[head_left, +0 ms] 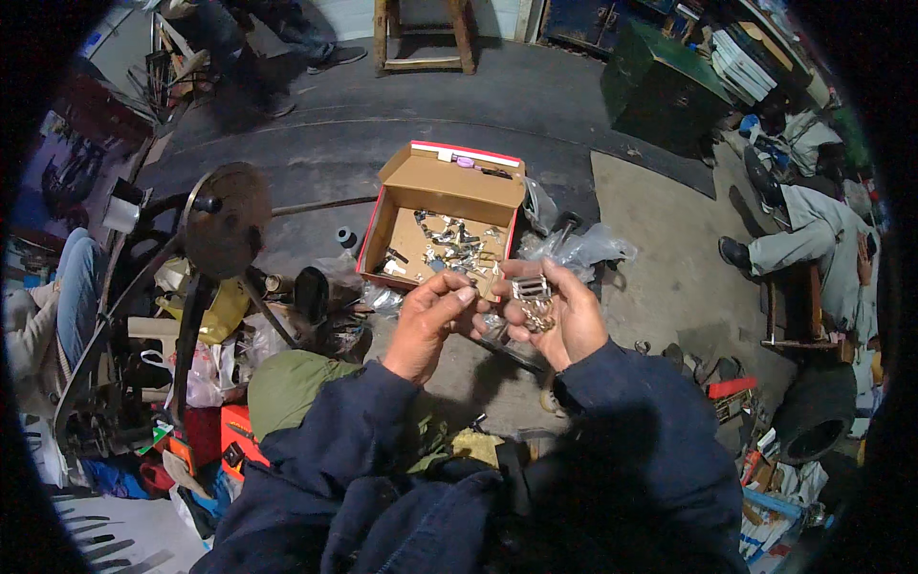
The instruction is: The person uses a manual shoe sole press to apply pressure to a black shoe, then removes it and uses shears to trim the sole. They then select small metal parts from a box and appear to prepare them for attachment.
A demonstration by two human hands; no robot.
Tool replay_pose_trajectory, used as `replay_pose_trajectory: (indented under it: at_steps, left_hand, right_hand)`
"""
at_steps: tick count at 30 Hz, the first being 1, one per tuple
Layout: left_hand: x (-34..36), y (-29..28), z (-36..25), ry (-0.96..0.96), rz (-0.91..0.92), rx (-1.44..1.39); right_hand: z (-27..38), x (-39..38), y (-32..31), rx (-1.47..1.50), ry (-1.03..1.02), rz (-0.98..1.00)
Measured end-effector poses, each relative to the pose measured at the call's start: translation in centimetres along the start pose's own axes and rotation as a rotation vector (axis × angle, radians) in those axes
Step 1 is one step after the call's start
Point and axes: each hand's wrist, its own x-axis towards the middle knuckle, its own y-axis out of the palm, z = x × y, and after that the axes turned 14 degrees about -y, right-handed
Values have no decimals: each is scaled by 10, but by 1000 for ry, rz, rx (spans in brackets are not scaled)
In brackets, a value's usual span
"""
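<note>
My left hand (427, 323) has thumb and forefinger pressed together in a pinch. What sits between the fingertips is too small to name. Beside it, my right hand (572, 323) is turned palm up, fingers curled around shiny metal pieces. One of them is a slotted, buckle-like metal piece (529, 288); lower in the palm lie small gold-coloured metal pieces (537, 318). Just beyond both hands stands a cardboard box (384, 230) with red edges, its lid raised. Small loose metal parts (457, 241), silver and black, are scattered over its bottom. A purple-handled tool (466, 163) rests on the lid.
Clear plastic bags (588, 249) lie right of the box. To the left stands a metal stand with a round disc (227, 220), among bags and clutter. A green metal box (660, 86) stands at the far right, a tyre (813, 411) nearer. People sit at both sides.
</note>
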Motion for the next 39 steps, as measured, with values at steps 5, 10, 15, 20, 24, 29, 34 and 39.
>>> replay_pose_trajectory:
  at_steps: [5,10,15,20,24,29,34,39]
  left_hand:
    - [4,1,11,-54,23,133]
    - [6,6,17,-50,54,141]
    - [5,10,15,-32,67,167]
    - [6,15,19,-58,103,106]
    - [7,15,22,-135,138,16]
    - [10,15,23,-177,149,66]
    - [12,18,26,-182,159,154]
    - [12,19,29,-97,118,397]
  right_hand:
    - [4,-8,0,-39,64,-35]
    - [2,-10,-5,-10,58,-36]
    - [6,-11,-9,-152,46,-66]
    - [-3,-17,-5,-632,-128,65]
    - [-16,-17,-5,-726,-294,142]
    - [-14,-15,-12,-653,-255,108]
    - [-4,-16,-19,-781,-180,13]
    - [-1,-16,-26,-876,-214,-19]
